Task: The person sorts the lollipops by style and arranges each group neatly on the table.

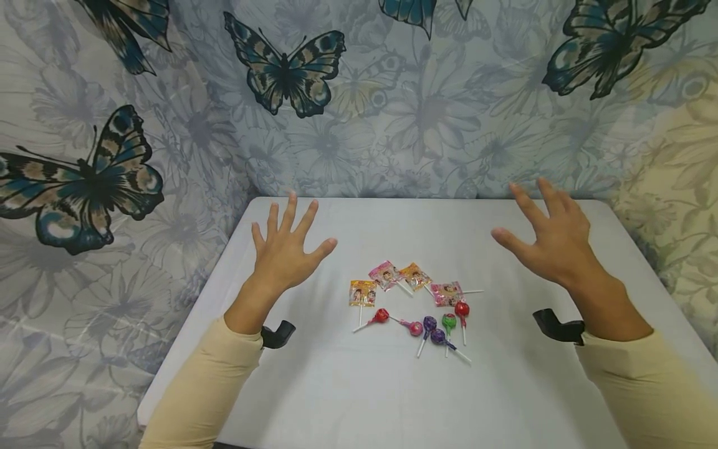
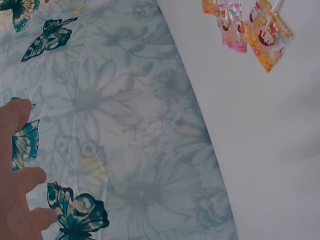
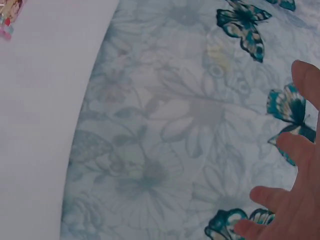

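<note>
My left hand (image 1: 285,259) hovers over the left side of the table with its fingers spread and nothing in it. On the other side, my right hand (image 1: 555,243) is likewise spread and holds nothing. Between them lie several lollipops. Flat ones in wrappers form the back group: an orange one (image 1: 363,293), a pink one (image 1: 385,275), another orange one (image 1: 416,276) and another pink one (image 1: 447,294). In front are round ones: red (image 1: 381,315), pink (image 1: 416,328), purple (image 1: 429,323), green (image 1: 449,321) and a second red (image 1: 462,308).
The white table (image 1: 336,393) backs onto a wall (image 1: 359,149) patterned with flowers and butterflies, which also runs along the left and right. A black wrist mount (image 1: 278,335) sticks out at the left cuff, and another mount (image 1: 558,325) at the right cuff.
</note>
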A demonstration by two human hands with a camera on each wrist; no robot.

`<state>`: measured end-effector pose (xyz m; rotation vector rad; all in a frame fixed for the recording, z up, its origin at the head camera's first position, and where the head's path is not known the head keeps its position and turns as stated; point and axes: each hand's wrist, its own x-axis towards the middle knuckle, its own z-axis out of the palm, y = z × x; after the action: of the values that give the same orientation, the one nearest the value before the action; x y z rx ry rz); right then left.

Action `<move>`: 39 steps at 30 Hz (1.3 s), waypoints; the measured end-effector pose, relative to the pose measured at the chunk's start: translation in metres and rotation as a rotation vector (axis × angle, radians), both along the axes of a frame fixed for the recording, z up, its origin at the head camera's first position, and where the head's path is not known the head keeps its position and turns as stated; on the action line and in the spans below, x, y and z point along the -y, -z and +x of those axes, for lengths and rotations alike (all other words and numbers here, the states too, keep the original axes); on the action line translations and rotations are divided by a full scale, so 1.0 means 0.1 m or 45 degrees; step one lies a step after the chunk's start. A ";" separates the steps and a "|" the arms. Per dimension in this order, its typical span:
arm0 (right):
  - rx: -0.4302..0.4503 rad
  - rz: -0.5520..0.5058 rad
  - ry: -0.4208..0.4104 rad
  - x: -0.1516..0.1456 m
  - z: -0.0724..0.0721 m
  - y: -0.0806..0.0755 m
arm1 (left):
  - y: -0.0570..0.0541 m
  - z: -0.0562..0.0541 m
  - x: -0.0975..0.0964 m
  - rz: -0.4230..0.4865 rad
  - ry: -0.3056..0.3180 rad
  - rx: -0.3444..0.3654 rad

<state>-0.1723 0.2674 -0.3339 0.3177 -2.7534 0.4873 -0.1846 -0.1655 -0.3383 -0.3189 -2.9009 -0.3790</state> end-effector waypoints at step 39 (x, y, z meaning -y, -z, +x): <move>0.000 -0.039 -0.414 0.60 -0.33 0.68 | 0.70 0.04 -0.23 0.057 0.196 0.090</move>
<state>-0.2050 0.2078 -0.4018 0.7636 -2.6998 0.6072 -0.1802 -0.1429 -0.4085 -0.5345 -2.9401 -0.4886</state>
